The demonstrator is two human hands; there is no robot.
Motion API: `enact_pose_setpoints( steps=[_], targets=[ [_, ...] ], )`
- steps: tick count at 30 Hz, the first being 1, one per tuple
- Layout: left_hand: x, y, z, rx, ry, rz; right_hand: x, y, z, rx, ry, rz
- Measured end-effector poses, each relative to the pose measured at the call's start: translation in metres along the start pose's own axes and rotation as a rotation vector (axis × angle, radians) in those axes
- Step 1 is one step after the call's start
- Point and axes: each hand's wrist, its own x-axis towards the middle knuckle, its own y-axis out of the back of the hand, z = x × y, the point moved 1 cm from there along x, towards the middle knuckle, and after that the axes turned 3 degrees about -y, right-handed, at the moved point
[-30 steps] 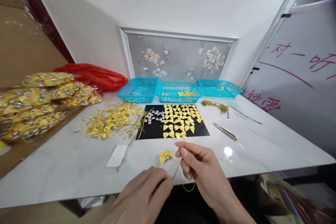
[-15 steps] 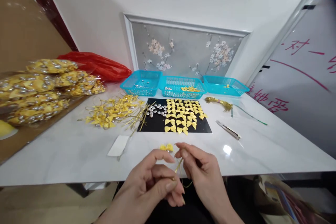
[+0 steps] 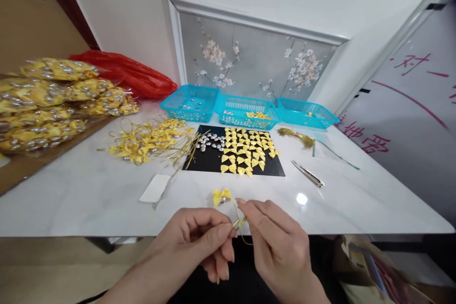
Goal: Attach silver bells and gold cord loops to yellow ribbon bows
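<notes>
Between my hands a thin gold cord [image 3: 235, 224] is looped, with part of the loop hanging below. My left hand [image 3: 201, 240] pinches one part of it between thumb and forefinger. My right hand [image 3: 280, 242] pinches the cord a little to the right, its fingertips close to the left ones. Just beyond them a yellow ribbon bow [image 3: 221, 196] with a silvery bead under it lies at the table's front, and the cord seems to run up to it. Whether the cord is knotted is too small to tell.
A black mat [image 3: 206, 164] holds rows of yellow bows [image 3: 244, 152] and silver beads [image 3: 211, 141]. Left of it lie finished-looking bow cords [image 3: 146, 140] and a white card [image 3: 155, 188]; right, snips [image 3: 308, 174] and a gold cord bundle [image 3: 296, 137]. Blue baskets [image 3: 247, 102] stand behind.
My left fingers have closed into a pinch and come up to the right fingertips. The cord is now drawn into a loop between both hands. The view has shifted slightly.
</notes>
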Motion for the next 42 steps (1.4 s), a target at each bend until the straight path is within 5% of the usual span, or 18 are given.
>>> enact_pose_setpoints(
  steps=[5, 25, 34, 42],
  targets=[
    [-0.001, -0.002, 0.004, 0.064, 0.011, -0.01, 0.003, 0.0, -0.002, -0.131, 0.129, -0.01],
    [-0.002, -0.002, 0.004, -0.012, 0.059, -0.005, -0.003, -0.003, 0.001, -0.255, 0.19, -0.03],
    [-0.006, 0.0, 0.003, -0.201, 0.141, -0.001, 0.005, 0.008, -0.001, 0.175, -0.076, -0.132],
    [-0.008, -0.003, 0.003, -0.397, 0.266, 0.088, 0.006, 0.004, 0.0, 0.046, 0.103, -0.065]
  ],
)
